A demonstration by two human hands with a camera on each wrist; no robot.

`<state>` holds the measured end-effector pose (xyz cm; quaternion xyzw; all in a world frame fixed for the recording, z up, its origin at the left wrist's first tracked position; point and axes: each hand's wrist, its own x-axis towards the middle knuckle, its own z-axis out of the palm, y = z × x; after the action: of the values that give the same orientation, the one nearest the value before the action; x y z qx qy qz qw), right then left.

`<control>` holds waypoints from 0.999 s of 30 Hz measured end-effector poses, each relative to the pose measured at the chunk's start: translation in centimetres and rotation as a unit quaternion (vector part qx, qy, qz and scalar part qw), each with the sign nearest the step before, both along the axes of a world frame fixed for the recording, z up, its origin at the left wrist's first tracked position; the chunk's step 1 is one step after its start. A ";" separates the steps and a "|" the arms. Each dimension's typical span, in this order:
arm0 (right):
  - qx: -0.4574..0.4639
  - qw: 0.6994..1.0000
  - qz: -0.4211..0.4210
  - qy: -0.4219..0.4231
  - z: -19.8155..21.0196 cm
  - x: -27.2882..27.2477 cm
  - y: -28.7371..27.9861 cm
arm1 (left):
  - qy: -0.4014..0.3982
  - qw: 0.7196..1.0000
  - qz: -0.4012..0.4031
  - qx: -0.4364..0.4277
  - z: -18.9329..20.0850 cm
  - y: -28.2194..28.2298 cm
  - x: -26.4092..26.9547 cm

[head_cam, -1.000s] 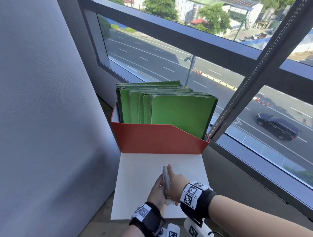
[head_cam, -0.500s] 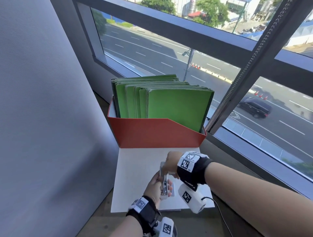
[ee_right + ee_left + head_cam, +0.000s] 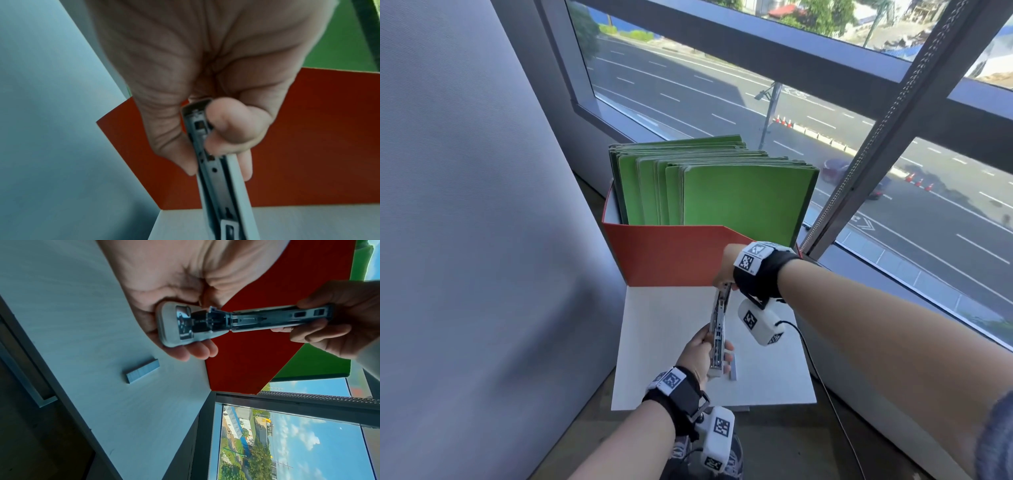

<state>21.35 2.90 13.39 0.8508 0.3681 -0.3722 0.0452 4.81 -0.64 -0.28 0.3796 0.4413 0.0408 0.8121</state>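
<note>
A grey and metal stapler [image 3: 717, 329] is swung fully open above the white table [image 3: 661, 342]. My left hand [image 3: 698, 354] grips its base end [image 3: 180, 324] in the palm. My right hand [image 3: 726, 270] pinches the far tip of the opened top arm [image 3: 287, 317] between thumb and fingers [image 3: 230, 126]. The metal channel inside faces up in the right wrist view. A strip of staples [image 3: 142, 370] lies on the table just right of my left hand, also visible as the strip of staples [image 3: 732, 368] in the head view.
A red file box [image 3: 667, 257] filled with green folders [image 3: 739, 195] stands at the table's far end. A grey wall [image 3: 465, 240] runs along the left. A window frame [image 3: 859, 164] and sill lie to the right.
The stapler has been unfolded: my right hand lifted its top arm away toward the red box while my left hand kept the base. The strip of staples has come into sight.
</note>
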 end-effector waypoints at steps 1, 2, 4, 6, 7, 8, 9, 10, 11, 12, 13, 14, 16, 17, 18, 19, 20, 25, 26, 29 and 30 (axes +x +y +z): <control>0.007 1.000 -0.006 -0.001 -0.1 0.2 0.1 | 0.001 1.000 -0.001 0.000 0.0 0.1 0.0; 0.014 1.000 -0.016 -0.002 -0.3 0.3 0.2 | 0.001 1.000 -0.003 -0.001 0.0 0.2 -0.1; 0.030 0.999 -0.042 -0.003 -0.9 0.8 0.3 | 0.000 1.000 -0.008 -0.002 0.1 0.2 -0.2; 0.046 0.997 -0.069 0.008 -1.8 1.3 0.3 | -0.002 1.000 -0.010 -0.009 0.2 0.1 -0.3; 0.054 0.995 -0.080 0.014 -2.3 1.5 0.4 | -0.005 1.000 -0.009 -0.012 0.3 0.1 -0.4; 0.064 0.994 -0.089 0.016 -2.6 1.7 0.3 | -0.008 1.000 -0.006 -0.014 0.4 0.1 -0.4; 0.074 0.992 -0.097 0.018 -2.9 1.9 0.3 | -0.011 1.000 -0.004 -0.016 0.4 0.0 -0.4; 0.081 0.991 -0.104 0.023 -3.2 2.0 0.2 | -0.013 1.000 -0.005 -0.017 0.5 0.0 -0.4; 0.089 0.989 -0.111 0.028 -3.2 2.0 0.1 | -0.015 1.000 -0.006 -0.018 0.6 0.0 -0.4; 0.097 0.988 -0.119 0.035 -3.3 2.0 0.0 | -0.018 1.000 -0.006 -0.019 0.6 0.0 -0.4; 0.105 0.985 -0.126 0.042 -3.3 1.8 -0.1 | -0.019 1.000 -0.005 -0.022 0.6 0.0 -0.4; 0.112 0.983 -0.134 0.051 -3.2 1.7 -0.3 | -0.021 1.000 -0.004 -0.023 0.6 0.0 -0.5; 0.121 0.979 -0.149 0.065 -3.2 1.5 -0.6 | -0.023 1.000 -0.005 -0.020 0.7 -0.1 -0.7; 0.123 0.977 -0.158 0.070 -3.2 1.4 -0.8 | -0.025 1.000 -0.007 -0.017 0.7 -0.1 -0.8; 0.126 0.975 -0.167 0.076 -3.2 1.4 -1.0 | -0.028 0.999 -0.008 -0.014 0.7 -0.2 -0.8; 0.130 0.972 -0.176 0.082 -3.4 1.4 -1.2 | -0.031 0.999 -0.007 -0.012 0.7 -0.3 -0.9; 0.135 0.970 -0.184 0.088 -3.7 1.5 -1.4 | -0.033 0.999 -0.006 -0.012 0.7 -0.4 -1.0; 0.152 0.960 -0.199 0.126 -5.3 1.3 -2.4 | -0.028 0.999 -0.016 -0.008 0.6 -0.7 -1.6; 0.163 0.957 -0.200 0.132 -5.5 1.1 -2.6 | -0.027 0.999 -0.015 -0.009 0.6 -0.6 -1.7; 0.195 0.933 -0.241 0.185 -6.2 0.6 -4.0 | -0.015 1.000 -0.013 -0.003 0.4 -0.4 -2.0; 0.201 0.920 -0.264 0.208 -6.6 0.5 -4.7 | -0.012 1.000 -0.009 -0.006 0.4 -0.3 -2.2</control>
<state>21.84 -1.77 6.82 0.8119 0.1987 -0.4569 -0.3043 2.66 -0.94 0.07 0.3781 0.4281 0.0357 0.8201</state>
